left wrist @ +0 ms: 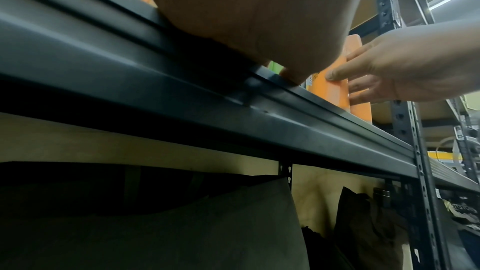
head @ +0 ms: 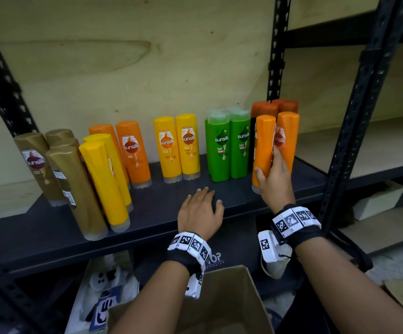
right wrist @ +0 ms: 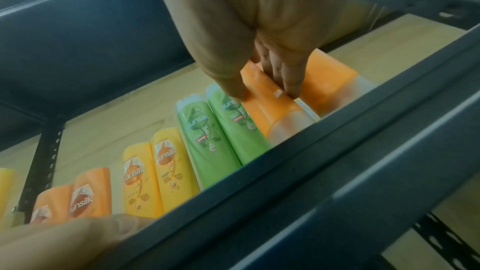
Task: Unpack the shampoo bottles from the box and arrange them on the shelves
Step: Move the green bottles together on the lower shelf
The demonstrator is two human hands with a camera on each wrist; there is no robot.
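At the right of the head view, the right hand (head: 271, 175) grasped an orange bottle (head: 264, 150), thumb on its near face and fingers tucked between it and the second orange bottle (head: 288, 137) beside it. The bottle stood on the dark shelf (head: 162, 203), leaning slightly. The left hand (head: 199, 208) lay flat, fingers relaxed, on the shelf at centre frame. To finish the step well, the bottle likely needed straightening against its neighbour, label forward, before letting go. The cardboard box (head: 231, 307) sat at the bottom centre.
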